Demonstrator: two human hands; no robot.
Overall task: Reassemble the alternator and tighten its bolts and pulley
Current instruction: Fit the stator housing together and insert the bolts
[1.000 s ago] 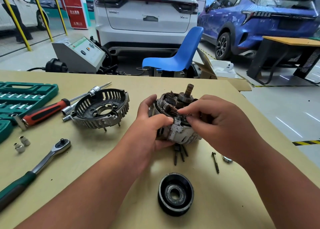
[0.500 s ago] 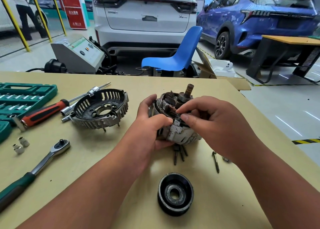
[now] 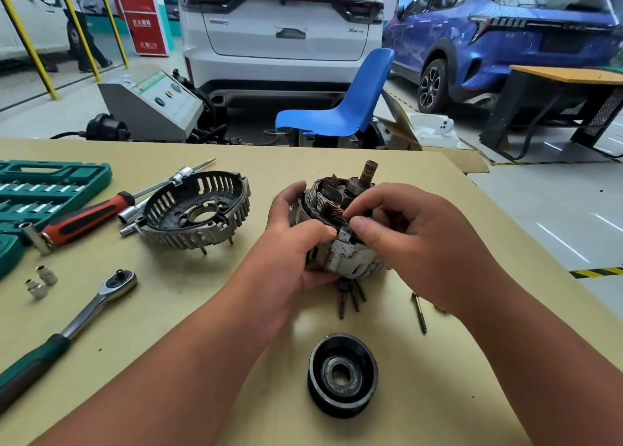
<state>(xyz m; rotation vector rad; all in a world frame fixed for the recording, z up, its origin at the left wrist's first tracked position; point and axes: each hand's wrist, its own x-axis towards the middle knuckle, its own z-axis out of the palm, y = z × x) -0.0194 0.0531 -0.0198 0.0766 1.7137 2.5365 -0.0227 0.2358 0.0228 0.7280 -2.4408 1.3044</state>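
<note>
Forearms point(image 3: 188, 354) bare to frame edge — left grip point(image 3: 290, 243), right grip point(image 3: 414, 240) bare.

Blue chair point(image 3: 340, 108), green socket case point(image 3: 50, 189)

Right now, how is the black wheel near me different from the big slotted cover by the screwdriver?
The pulley is smaller, a thick plain black ring; the end cover is wider, a shallow bowl with slots round its wall. The pulley lies alone at the front; the end cover lies farther back on the left, beside the red-handled screwdriver. Both are round, dark, have a centre hole and lie loose on the table.
</note>
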